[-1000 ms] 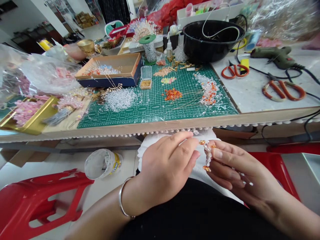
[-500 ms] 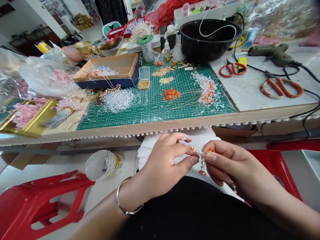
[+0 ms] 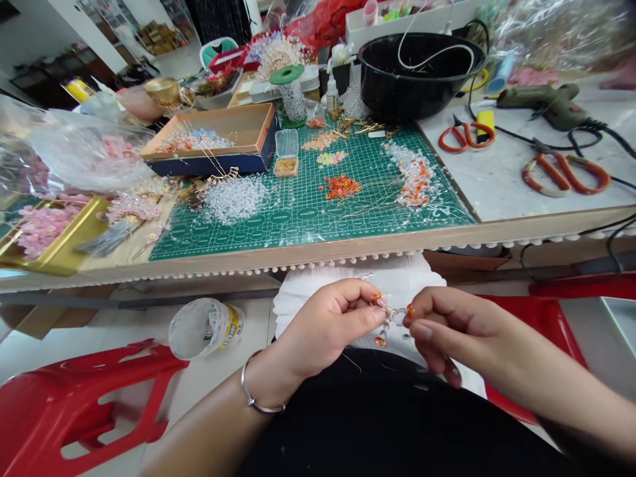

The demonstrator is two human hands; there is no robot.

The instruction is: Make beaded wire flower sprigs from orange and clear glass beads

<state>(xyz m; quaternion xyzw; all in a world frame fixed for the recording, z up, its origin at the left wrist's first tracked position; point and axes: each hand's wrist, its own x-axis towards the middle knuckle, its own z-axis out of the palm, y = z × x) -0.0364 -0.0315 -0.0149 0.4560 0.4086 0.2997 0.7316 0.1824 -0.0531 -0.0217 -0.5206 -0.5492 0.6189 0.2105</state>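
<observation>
Step in hand looks like shaping or twisting the wired beads on a small beaded piece (image 3: 388,314), held between the hands over the lap, near side of the table edge. Left hand (image 3: 328,326): thumb and forefinger pinched on its left part. Right hand (image 3: 460,328): fingertips closed at the orange bead on its right end; exact finger contact too small to read. Another orange bead hangs below, free of both hands. Next move probably calls for a steady left pinch while the right turns or straightens its strand; thin wire could kink.

Containers: dark-blue box (image 3: 253,158), far left, open, blue-white and orange beads plus thin wires. Small clear box (image 3: 287,142), right of it, lid up, tiny gold beads. Gold tray (image 3: 74,246), left edge of table, pink flower pieces. Black basin (image 3: 392,93), far right, white cord across the rim; inside too dark to tell. White bin (image 3: 354,33), far behind it, mixed coloured items. White bucket (image 3: 185,332), floor, near left; contents unclear. Loose on the green mat (image 3: 293,228): clear beads (image 3: 233,199) left, orange beads (image 3: 342,187) mid, mixed beads (image 3: 416,179) right.
</observation>
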